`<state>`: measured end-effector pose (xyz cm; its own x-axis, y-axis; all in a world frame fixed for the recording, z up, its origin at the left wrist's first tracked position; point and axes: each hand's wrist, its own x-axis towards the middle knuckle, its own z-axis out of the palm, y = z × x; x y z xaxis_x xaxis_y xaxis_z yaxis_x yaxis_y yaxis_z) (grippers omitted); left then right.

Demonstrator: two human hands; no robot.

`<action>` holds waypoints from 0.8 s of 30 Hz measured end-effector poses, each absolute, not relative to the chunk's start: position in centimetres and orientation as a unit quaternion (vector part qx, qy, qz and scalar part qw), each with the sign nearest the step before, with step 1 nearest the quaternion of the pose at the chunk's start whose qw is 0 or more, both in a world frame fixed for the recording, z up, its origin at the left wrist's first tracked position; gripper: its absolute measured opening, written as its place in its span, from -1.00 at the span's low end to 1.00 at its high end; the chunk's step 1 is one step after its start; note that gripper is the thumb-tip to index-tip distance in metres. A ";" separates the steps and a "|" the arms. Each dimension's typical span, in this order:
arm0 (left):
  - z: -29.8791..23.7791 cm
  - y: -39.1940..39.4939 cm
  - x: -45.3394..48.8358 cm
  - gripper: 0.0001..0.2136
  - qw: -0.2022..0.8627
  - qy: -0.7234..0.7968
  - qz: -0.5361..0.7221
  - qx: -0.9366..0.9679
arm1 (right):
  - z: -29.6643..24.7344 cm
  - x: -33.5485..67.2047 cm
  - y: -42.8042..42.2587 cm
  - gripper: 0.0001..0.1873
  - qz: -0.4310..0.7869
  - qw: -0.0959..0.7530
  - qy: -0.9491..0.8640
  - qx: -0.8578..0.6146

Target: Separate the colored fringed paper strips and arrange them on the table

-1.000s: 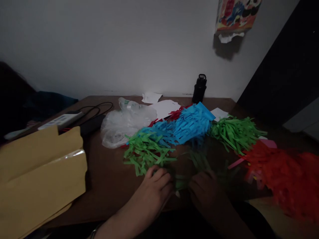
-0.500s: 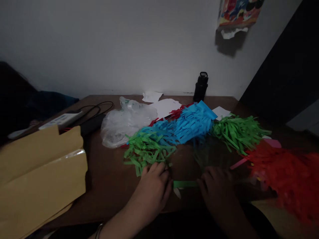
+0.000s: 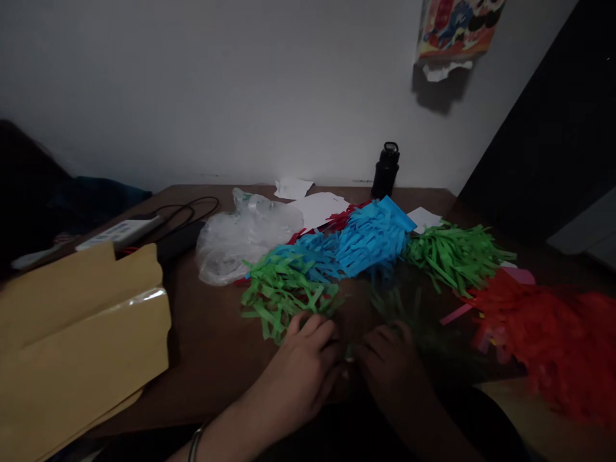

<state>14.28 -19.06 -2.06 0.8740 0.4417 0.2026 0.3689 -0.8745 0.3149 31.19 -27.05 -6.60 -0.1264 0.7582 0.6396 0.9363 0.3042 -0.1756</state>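
Note:
My left hand [image 3: 308, 359] is closed at the near edge of green fringed paper [image 3: 283, 295], its fingers curled over the paper band. My right hand [image 3: 392, 362] is curled at the other end, with dim green strips fanning out beyond its fingers. A small pale green bit shows in the narrow gap between the hands; most of the band is hidden under the fingers. Just beyond lie a blue fringed paper tassel [image 3: 373, 234] and, to its right, a green paper tassel [image 3: 462, 253]. A large red fringed paper bunch [image 3: 553, 340] lies at the right.
A crumpled clear plastic bag [image 3: 245, 234] sits left of the tassels. Brown paper envelopes [image 3: 91, 327] cover the left front. Behind are white paper [image 3: 320, 208] and a black bottle [image 3: 385, 170]. A white power strip [image 3: 118, 231] with cables lies back left. A tissue pack [image 3: 459, 29] hangs on the wall.
My right hand has moved left, close to my left hand. The green band that showed between them is now mostly covered. My left hand has barely shifted.

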 end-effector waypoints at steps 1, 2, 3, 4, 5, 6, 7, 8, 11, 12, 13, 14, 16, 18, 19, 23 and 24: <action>-2.1 -19.0 14.2 -0.88 0.138 0.210 0.138 0.958 | -6.7 31.1 -26.9 -0.68 -0.137 0.324 -0.736 -0.579; -2.2 -19.0 14.2 -0.88 0.138 0.207 0.141 0.958 | -6.8 31.1 -26.9 -0.67 -0.133 0.324 -0.734 -0.582; -2.3 -18.9 14.2 -0.89 0.134 0.203 0.146 0.959 | -6.8 31.1 -26.9 -0.68 -0.121 0.328 -0.732 -0.584; -2.5 -18.8 14.2 -0.88 0.128 0.200 0.149 0.960 | -6.8 31.1 -26.9 -0.70 -0.104 0.333 -0.731 -0.586; -2.8 -18.7 14.3 -0.86 0.122 0.197 0.153 0.961 | -6.8 31.2 -26.9 -0.73 -0.087 0.338 -0.731 -0.586; -3.0 -18.6 14.3 -0.84 0.120 0.197 0.156 0.960 | -6.8 31.2 -26.8 -0.76 -0.073 0.339 -0.733 -0.585; -3.2 -18.5 14.3 -0.83 0.122 0.200 0.157 0.959 | -6.8 31.2 -26.8 -0.77 -0.068 0.338 -0.735 -0.584; -3.3 -18.5 14.3 -0.83 0.131 0.206 0.157 0.957 | -6.8 31.2 -26.7 -0.78 -0.070 0.334 -0.738 -0.582; -3.3 -18.4 14.2 -0.86 0.178 0.227 0.152 0.945 | -6.9 31.0 -26.5 -0.73 -0.098 0.312 -0.746 -0.579; -3.2 -18.4 14.2 -0.87 0.194 0.228 0.148 0.943 | -7.0 31.0 -26.4 -0.72 -0.105 0.306 -0.748 -0.579; -3.1 -18.4 14.1 -0.87 0.205 0.224 0.147 0.941 | -7.0 31.0 -26.4 -0.72 -0.109 0.302 -0.751 -0.578; -3.0 -18.4 14.1 -0.86 0.212 0.219 0.147 0.941 | -7.1 31.0 -26.4 -0.73 -0.107 0.296 -0.753 -0.578; -3.0 -18.4 14.0 -0.84 0.217 0.217 0.148 0.940 | -7.1 31.4 -26.4 -0.74 -0.102 0.282 -0.754 -0.584; -3.2 -18.4 14.0 -0.82 0.219 0.237 0.154 0.934 | -7.1 32.2 -26.6 -0.75 -0.092 0.270 -0.749 -0.597; -3.3 -18.4 14.0 -0.83 0.221 0.252 0.157 0.929 | -7.1 32.7 -26.8 -0.75 -0.088 0.268 -0.744 -0.605; -3.7 -18.3 13.7 -0.86 0.229 0.287 0.167 0.915 | -7.0 34.8 -27.4 -0.78 -0.065 0.275 -0.726 -0.627; -3.7 -18.3 13.6 -0.85 0.231 0.289 0.167 0.914 | -6.9 35.1 -27.5 -0.79 -0.059 0.275 -0.723 -0.631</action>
